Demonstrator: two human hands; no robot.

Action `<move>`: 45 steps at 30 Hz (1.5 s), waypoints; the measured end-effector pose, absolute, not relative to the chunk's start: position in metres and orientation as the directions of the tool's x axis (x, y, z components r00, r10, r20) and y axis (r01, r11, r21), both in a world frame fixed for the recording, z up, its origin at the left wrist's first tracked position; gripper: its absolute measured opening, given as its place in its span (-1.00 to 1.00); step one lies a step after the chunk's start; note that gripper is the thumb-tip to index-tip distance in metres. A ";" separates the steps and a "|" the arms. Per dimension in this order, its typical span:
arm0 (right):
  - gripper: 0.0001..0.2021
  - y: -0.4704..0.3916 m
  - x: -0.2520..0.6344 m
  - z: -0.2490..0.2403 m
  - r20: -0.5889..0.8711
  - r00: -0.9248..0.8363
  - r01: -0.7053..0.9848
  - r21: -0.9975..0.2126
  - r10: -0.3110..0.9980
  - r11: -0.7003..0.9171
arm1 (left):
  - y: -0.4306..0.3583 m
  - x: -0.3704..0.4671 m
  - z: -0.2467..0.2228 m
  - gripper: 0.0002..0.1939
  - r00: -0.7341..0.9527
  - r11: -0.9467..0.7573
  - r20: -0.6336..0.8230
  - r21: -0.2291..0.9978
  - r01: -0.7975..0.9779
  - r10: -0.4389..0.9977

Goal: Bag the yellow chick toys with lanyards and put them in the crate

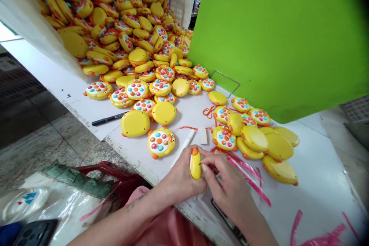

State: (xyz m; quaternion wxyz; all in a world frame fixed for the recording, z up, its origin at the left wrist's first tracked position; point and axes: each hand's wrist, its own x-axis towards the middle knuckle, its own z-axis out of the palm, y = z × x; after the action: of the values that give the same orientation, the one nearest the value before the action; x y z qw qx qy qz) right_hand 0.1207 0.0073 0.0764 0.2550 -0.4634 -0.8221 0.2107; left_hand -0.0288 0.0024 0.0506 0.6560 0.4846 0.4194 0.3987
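Note:
My left hand [184,175] is wrapped round a yellow duck-shaped toy [196,167], held edge-on with its orange tip upward. Beside it, my right hand [221,173] has thumb and index finger pinched at the toy's right side; what they pinch is too small to make out. Just to the left lies a similar toy [161,143] with coloured dots face up. On the right, several such toys [253,138] form a small pile, some with orange cords. A white pen-like stick [186,144] and a small white block [203,136] lie beyond my hands.
A large heap of the toys [138,55] spills from a white sack at the back left. A green board [273,38] stands at the back right. A black marker [108,118] lies near the left edge, and pink strips [250,177] lie to the right.

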 end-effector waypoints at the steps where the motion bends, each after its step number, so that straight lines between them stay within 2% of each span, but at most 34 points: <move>1: -0.90 0.011 0.120 0.075 0.214 -0.420 0.672 -0.579 0.882 0.461 | 0.002 -0.028 0.051 -0.52 0.332 0.210 -0.161 0.971 -0.117 0.930; 4: -0.88 0.031 0.114 0.069 0.220 -0.377 0.693 -0.578 0.900 0.432 | 0.002 -0.027 0.051 -0.50 0.298 0.209 -0.182 0.976 -0.062 0.937; 7: -0.79 0.050 0.110 0.070 0.411 -0.337 0.660 -0.539 0.847 0.524 | 0.001 -0.029 0.048 -0.39 0.237 0.244 -0.244 0.969 0.030 0.940; 9: -0.70 0.052 0.111 0.076 0.479 -0.333 0.637 -0.521 0.812 0.568 | 0.000 -0.032 0.045 -0.34 0.245 0.259 -0.250 0.966 -0.007 0.937; 11: -0.63 0.045 0.115 0.081 0.392 -0.414 0.597 -0.564 0.822 0.570 | -0.001 -0.034 0.043 -0.36 0.267 0.257 -0.220 0.960 -0.113 0.938; 13: -0.54 0.032 0.121 0.082 0.218 -0.543 0.554 -0.632 0.811 0.542 | -0.001 -0.035 0.043 -0.39 0.258 0.240 -0.181 0.945 -0.221 0.949; 15: -0.34 0.019 0.124 0.077 0.080 -0.622 0.546 -0.668 0.779 0.505 | -0.001 -0.033 0.045 -0.44 0.235 0.223 -0.156 0.931 -0.289 0.959; 16: -0.25 0.014 0.125 0.073 0.055 -0.626 0.556 -0.668 0.778 0.495 | -0.001 -0.031 0.047 -0.46 0.231 0.214 -0.144 0.925 -0.313 0.962; 17: -0.20 0.011 0.125 0.070 0.067 -0.613 0.565 -0.660 0.788 0.495 | -0.001 -0.030 0.050 -0.47 0.243 0.205 -0.126 0.921 -0.333 0.962; 20: -0.25 0.011 0.126 0.067 0.207 -0.543 0.562 -0.631 0.814 0.535 | -0.002 -0.030 0.061 -0.39 0.345 0.149 -0.035 0.939 -0.311 0.938; 22: -0.26 0.022 0.134 0.071 0.264 -0.500 0.571 -0.615 0.824 0.544 | -0.001 -0.039 0.069 -0.32 0.381 0.015 0.041 0.990 -0.142 0.924; 24: -0.26 0.041 0.150 0.078 0.283 -0.427 0.642 -0.574 0.859 0.508 | 0.000 -0.053 0.072 -0.38 0.335 -0.189 0.119 0.965 0.184 0.935; 26: -0.28 0.064 0.171 0.083 0.354 -0.313 0.746 -0.483 0.881 0.459 | 0.002 -0.071 0.068 -0.51 0.245 -0.319 0.217 0.780 0.538 0.945; 28: -0.34 0.084 0.189 0.085 0.481 -0.213 0.828 -0.372 0.850 0.419 | 0.004 -0.087 0.055 -0.57 0.161 -0.291 0.270 0.559 0.776 0.949; 30: -0.39 0.092 0.198 0.086 0.595 -0.132 0.870 -0.314 0.793 0.380 | 0.004 -0.099 0.038 -0.54 0.105 -0.208 0.262 0.406 0.890 0.959; 32: -0.43 0.084 0.194 0.085 0.638 -0.070 0.855 -0.357 0.766 0.375 | 0.003 -0.106 0.022 -0.51 0.094 -0.177 0.250 0.333 0.926 0.964; 35: -0.57 0.053 0.172 0.078 0.528 -0.058 0.716 -0.570 0.848 0.404 | 0.004 -0.111 0.009 -0.56 0.119 -0.213 0.283 0.330 0.920 0.952; 37: -0.65 0.029 0.156 0.070 0.342 -0.097 0.579 -0.745 0.935 0.332 | 0.006 -0.111 0.011 -0.59 0.123 -0.247 0.318 0.385 0.889 0.940; 39: -0.66 0.009 0.143 0.062 0.117 -0.148 0.443 -0.880 0.982 0.172 | 0.008 -0.107 0.019 -0.60 0.097 -0.263 0.346 0.474 0.841 0.933; 42: -0.58 -0.009 0.128 0.054 -0.111 -0.207 0.189 -0.979 0.972 -0.071 | 0.005 -0.090 0.038 -0.59 0.048 -0.287 0.390 0.585 0.759 0.920; 45: -0.40 -0.017 0.118 0.049 -0.170 -0.220 -0.129 -0.971 0.961 -0.201 | -0.006 -0.059 0.054 -0.54 0.108 -0.388 0.418 0.674 0.628 0.902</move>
State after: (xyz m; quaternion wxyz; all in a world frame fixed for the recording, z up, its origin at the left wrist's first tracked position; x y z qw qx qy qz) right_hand 0.1180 -0.0169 0.0491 0.4322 -0.4509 -0.4612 0.6303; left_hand -0.0585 -0.0056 0.0535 0.1671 0.7255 0.5272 0.4096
